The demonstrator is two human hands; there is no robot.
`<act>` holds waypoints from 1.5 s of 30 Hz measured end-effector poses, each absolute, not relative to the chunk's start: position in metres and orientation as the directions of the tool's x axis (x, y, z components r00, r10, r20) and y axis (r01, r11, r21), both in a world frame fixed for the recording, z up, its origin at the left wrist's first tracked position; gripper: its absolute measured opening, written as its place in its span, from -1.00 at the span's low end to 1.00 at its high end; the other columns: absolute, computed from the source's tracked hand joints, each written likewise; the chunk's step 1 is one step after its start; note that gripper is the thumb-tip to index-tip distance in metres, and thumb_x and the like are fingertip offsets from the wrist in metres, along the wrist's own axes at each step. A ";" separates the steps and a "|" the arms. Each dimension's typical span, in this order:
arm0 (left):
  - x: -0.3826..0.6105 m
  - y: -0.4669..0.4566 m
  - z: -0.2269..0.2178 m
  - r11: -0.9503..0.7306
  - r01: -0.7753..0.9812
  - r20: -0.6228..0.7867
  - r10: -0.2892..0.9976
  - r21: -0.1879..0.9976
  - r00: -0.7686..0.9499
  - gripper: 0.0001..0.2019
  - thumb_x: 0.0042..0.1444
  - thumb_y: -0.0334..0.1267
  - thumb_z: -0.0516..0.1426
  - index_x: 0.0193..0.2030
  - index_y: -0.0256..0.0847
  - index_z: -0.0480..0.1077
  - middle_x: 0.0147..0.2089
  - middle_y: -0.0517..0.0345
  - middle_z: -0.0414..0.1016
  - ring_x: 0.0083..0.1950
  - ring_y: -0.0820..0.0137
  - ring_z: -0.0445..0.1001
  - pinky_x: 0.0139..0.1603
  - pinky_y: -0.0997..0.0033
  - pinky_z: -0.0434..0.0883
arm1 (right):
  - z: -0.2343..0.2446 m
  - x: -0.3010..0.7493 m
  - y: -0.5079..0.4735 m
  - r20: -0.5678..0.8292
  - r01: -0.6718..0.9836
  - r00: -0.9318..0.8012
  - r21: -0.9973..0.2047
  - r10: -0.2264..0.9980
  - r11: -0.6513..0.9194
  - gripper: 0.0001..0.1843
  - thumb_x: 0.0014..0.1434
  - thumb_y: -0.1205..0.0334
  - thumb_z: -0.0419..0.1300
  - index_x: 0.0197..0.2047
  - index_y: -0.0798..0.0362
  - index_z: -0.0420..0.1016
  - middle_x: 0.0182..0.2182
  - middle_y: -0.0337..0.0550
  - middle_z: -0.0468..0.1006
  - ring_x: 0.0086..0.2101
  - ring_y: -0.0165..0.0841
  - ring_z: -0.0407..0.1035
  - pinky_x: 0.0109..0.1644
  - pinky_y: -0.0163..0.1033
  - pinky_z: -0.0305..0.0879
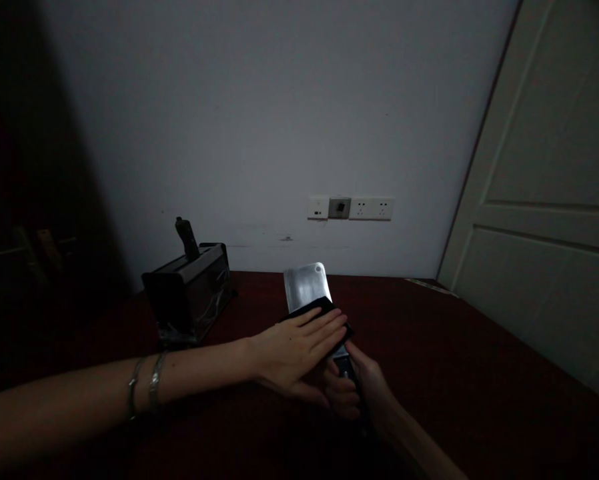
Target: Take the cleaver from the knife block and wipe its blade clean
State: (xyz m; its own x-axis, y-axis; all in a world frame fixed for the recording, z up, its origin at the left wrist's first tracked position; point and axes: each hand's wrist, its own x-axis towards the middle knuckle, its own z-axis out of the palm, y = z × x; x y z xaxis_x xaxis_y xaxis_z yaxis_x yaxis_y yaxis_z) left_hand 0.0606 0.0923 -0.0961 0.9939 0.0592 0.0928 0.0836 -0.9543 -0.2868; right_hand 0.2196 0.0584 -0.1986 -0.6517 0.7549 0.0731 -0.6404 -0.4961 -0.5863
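Note:
A cleaver with a broad shiny blade (307, 285) points away from me over a dark red table (454, 360). My right hand (357, 390) is closed around the cleaver's handle. My left hand (299, 350) lies flat, fingers stretched out, pressing a dark cloth or pad (324, 313) onto the blade near the handle. Two bracelets (147, 387) sit on my left wrist.
A dark knife block (189, 293) with one handle (186, 238) sticking up stands at the back left of the table. A white wall with a row of sockets (350, 208) is behind. A pale door (549, 200) stands at the right. The left side is in deep shadow.

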 end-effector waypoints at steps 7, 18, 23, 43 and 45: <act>0.059 0.090 -0.102 -0.949 0.079 0.127 0.042 -0.305 0.991 -0.12 0.06 0.20 -0.12 0.27 -0.56 -0.21 0.31 -0.28 -0.27 0.33 0.17 -0.32 0.29 0.16 -0.16 | -0.195 0.217 0.053 0.015 -0.645 -0.620 -0.580 0.785 -0.498 -0.51 -0.13 -0.21 0.15 -0.60 0.11 0.26 -0.80 -0.42 0.09 -0.80 -0.62 -0.17 -0.81 -0.48 -0.13; 0.068 0.127 -0.076 -0.862 0.240 0.209 0.160 -0.446 0.965 -0.16 0.09 0.22 -0.24 0.28 -0.53 -0.20 0.32 -0.23 -0.25 0.33 0.19 -0.39 0.29 0.18 -0.27 | -0.192 0.212 0.052 0.046 -0.634 -0.634 -0.602 0.772 -0.485 -0.47 -0.02 -0.25 0.04 -0.63 0.08 0.25 -0.82 -0.41 0.09 -0.82 -0.60 -0.14 -0.83 -0.47 -0.12; 0.072 0.148 -0.067 -0.829 0.336 0.267 0.235 -0.447 0.934 -0.18 0.11 0.20 -0.27 0.28 -0.53 -0.24 0.33 -0.24 -0.29 0.34 0.19 -0.38 0.28 0.18 -0.27 | -0.191 0.210 0.050 0.054 -0.640 -0.638 -0.593 0.769 -0.489 -0.48 0.01 -0.23 0.02 -0.62 0.09 0.27 -0.82 -0.41 0.10 -0.82 -0.61 -0.15 -0.83 -0.48 -0.11; 0.045 0.169 -0.073 -0.844 0.399 0.225 0.337 -0.359 0.914 -0.18 0.13 0.18 -0.26 0.30 -0.49 -0.36 0.33 -0.22 -0.45 0.33 0.18 -0.43 0.28 0.20 -0.23 | -0.191 0.220 0.056 0.217 -0.693 -0.681 -0.498 0.699 -0.520 -0.53 0.09 -0.12 0.01 -0.56 0.14 0.34 -0.78 -0.42 0.04 -0.78 -0.61 -0.18 -0.79 -0.50 -0.07; 0.045 0.167 -0.073 -0.842 0.393 0.211 0.336 -0.370 0.918 -0.18 0.12 0.19 -0.25 0.30 -0.50 -0.34 0.33 -0.22 -0.45 0.33 0.18 -0.43 0.28 0.20 -0.24 | -0.190 0.220 0.056 0.223 -0.697 -0.680 -0.494 0.699 -0.520 -0.53 0.09 -0.10 0.02 -0.56 0.14 0.34 -0.78 -0.42 0.03 -0.77 -0.62 -0.18 -0.78 -0.50 -0.07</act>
State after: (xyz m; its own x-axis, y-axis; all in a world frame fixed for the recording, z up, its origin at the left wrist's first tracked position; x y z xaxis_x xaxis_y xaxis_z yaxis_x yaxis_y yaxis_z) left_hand 0.0446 0.1667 -0.0725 0.9178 0.3363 0.2110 0.3934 -0.8418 -0.3696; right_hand 0.2203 0.0564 -0.1904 -0.6796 0.6989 0.2229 -0.6969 -0.5201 -0.4938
